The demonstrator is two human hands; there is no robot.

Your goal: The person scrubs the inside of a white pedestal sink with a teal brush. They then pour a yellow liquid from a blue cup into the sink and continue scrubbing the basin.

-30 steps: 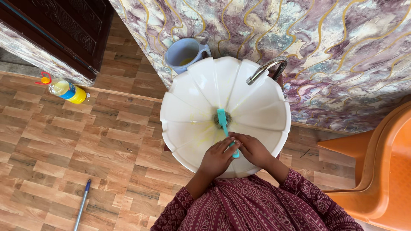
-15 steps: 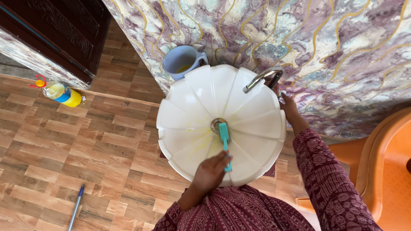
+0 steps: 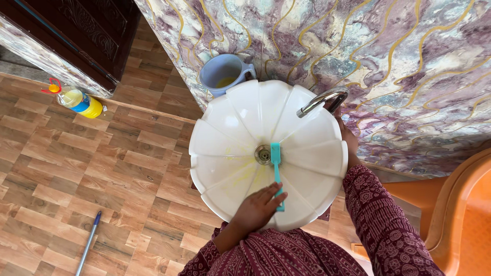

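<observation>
Teal brush [image 3: 276, 163] reaches from left hand [image 3: 260, 207] toward basin's drain [image 3: 263, 154].

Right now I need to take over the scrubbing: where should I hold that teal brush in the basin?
Probably by the thin handle end of the teal brush, coming from the basin's near rim, where the left hand holds it. The bristle head lies beside the drain, and the handle points back toward the person.

Teal brush [image 3: 276, 166]; white basin [image 3: 230, 128]
</observation>
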